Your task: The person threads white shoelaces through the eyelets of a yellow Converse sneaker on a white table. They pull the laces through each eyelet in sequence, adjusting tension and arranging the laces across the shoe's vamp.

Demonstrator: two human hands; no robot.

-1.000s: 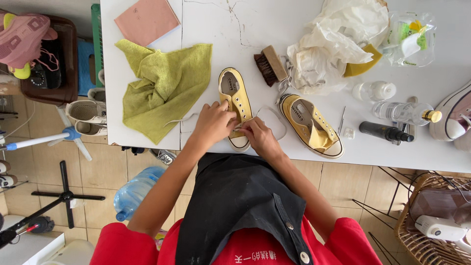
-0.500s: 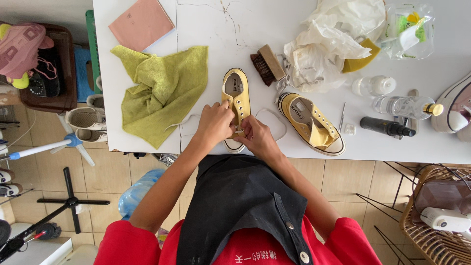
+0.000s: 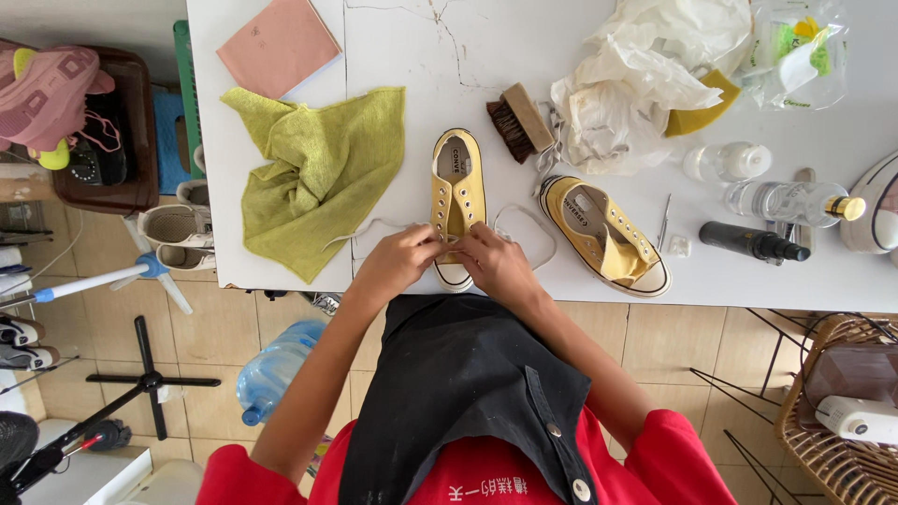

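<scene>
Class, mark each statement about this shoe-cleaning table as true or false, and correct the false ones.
1. Both hands, left hand and right hand, are at the laces of the yellow sneaker near the table edge. True.
2. The second yellow sneaker lies to the left of the green cloth. False: it lies to the right, beyond the held shoe.
3. A wooden brush lies on the table. True.
4. The pink sheet covers the brush. False: it lies apart, at the far left corner.
</scene>
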